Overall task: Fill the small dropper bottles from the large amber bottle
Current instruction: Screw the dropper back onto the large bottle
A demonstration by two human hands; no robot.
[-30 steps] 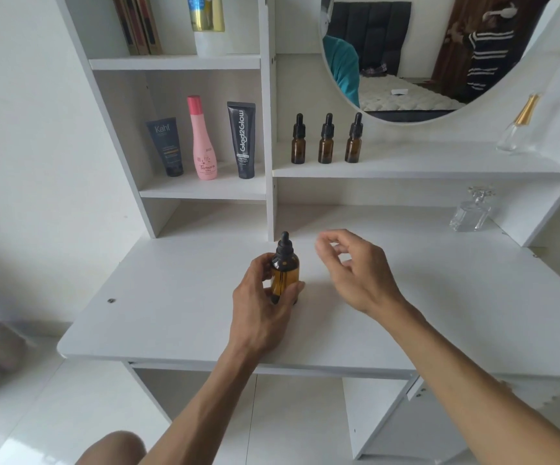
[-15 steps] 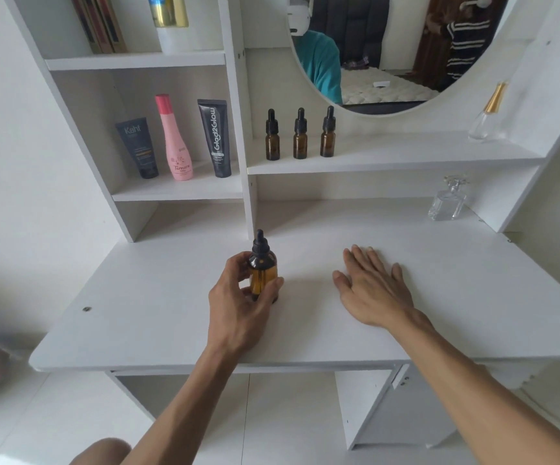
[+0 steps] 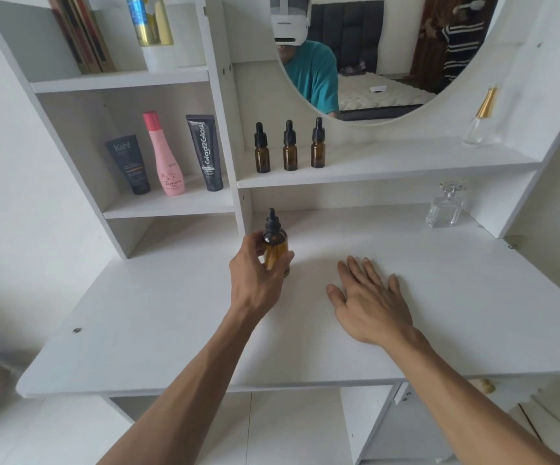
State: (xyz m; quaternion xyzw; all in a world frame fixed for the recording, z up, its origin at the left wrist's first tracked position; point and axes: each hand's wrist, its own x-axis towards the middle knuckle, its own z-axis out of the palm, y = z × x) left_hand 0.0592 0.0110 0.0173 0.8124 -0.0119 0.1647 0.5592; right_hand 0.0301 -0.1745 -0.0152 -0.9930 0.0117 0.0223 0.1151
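Fingers of the left hand (image 3: 255, 280) curl around the capped large amber bottle (image 3: 275, 250) on the desk (image 3: 171, 313), right hand (image 3: 369, 297) flat, while three small dropper bottles (image 3: 290, 149) wait capped on the shelf (image 3: 389, 169), filling apparently not begun.

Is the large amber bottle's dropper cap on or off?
On: the black dropper cap sits atop the large amber glass bottle in the left hand.

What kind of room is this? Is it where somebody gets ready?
Probably a bedroom, at a white dressing table. The round mirror reflects a bed, and the shelves hold skin-care tubes like the Glad2Glow tube and a clear perfume bottle.
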